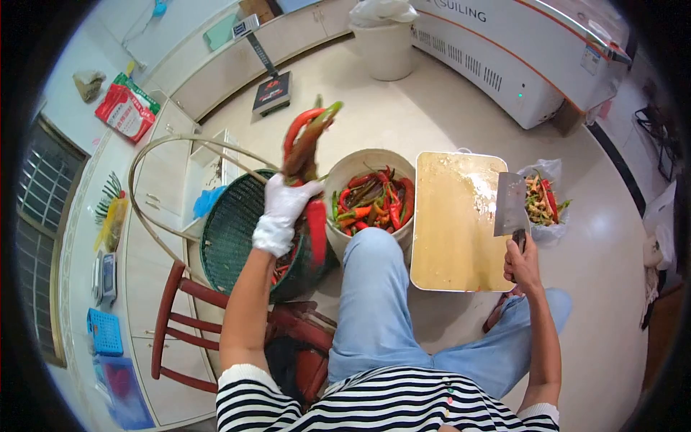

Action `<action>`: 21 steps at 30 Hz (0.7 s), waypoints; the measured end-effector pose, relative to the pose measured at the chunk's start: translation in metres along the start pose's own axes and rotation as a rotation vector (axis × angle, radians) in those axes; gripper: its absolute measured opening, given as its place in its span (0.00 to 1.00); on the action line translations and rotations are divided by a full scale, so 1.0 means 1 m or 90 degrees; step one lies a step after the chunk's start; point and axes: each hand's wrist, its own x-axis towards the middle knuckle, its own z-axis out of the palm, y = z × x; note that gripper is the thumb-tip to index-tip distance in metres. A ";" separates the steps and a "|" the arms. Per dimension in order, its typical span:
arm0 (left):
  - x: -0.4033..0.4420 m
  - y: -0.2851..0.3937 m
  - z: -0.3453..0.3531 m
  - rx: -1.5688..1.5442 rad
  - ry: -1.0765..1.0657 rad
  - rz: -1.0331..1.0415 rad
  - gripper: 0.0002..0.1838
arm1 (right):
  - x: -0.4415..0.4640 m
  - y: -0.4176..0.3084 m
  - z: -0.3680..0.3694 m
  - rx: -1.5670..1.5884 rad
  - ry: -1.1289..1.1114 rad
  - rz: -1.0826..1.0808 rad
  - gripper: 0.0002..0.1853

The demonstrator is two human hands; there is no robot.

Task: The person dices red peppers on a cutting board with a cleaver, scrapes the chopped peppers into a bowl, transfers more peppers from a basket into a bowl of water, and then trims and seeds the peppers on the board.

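My left hand, in a white glove, grips several red and green peppers above the rim of a dark green basket. A red pepper hangs below the glove. My right hand is bare and closed round the handle of a cleaver, whose blade is over the right edge of a yellowish cutting board. Between the basket and the board, a white bucket holds many peppers. Right of the board, a plastic bag contains pepper pieces.
A red wooden chair stands at the lower left. A floor scale and a white bin are farther back. The white freezer is at the upper right. A long curved basket handle arches on the left.
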 end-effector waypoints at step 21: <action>0.039 -0.108 0.233 0.626 -0.390 0.136 0.73 | 0.060 0.017 -0.004 -0.024 -0.011 0.017 0.09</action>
